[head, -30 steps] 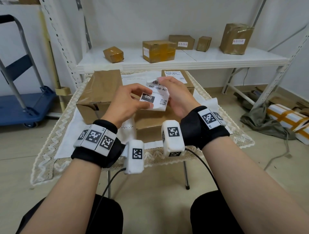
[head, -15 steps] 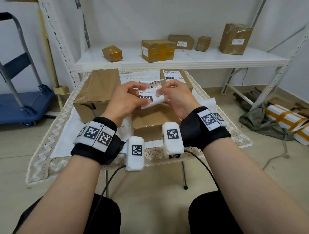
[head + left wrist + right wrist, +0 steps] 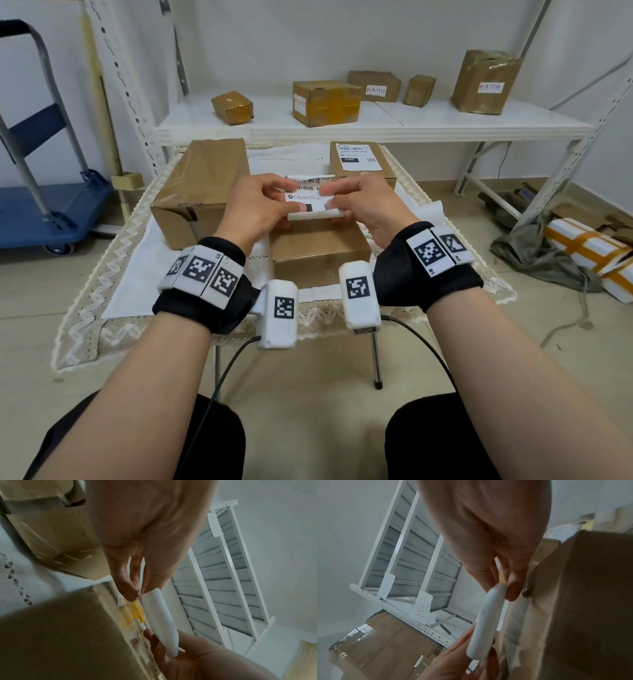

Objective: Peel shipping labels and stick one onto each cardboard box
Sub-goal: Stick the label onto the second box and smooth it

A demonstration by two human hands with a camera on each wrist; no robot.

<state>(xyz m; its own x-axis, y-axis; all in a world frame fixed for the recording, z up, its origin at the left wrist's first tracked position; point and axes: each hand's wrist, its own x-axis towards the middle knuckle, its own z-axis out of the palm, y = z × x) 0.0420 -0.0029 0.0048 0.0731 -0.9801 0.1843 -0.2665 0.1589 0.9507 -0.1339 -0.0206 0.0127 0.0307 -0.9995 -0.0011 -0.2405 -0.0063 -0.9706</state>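
A white shipping label on its backing sheet is held up between both hands above a bare cardboard box. My left hand pinches its left side and my right hand pinches its right side. The sheet curls at its near edge, seen as a white roll in the left wrist view and again as a curled white edge in the right wrist view. A larger unlabelled box stands at the left. A smaller box at the back right carries a label.
The boxes sit on a small table with a lace-edged cloth. Behind it a white shelf holds several more cardboard boxes. A blue trolley stands at the left; packages and a grey cloth lie on the floor at the right.
Both hands turned the label from a tilt to level and shifted their pinch. The sheet's near edge now curls under.
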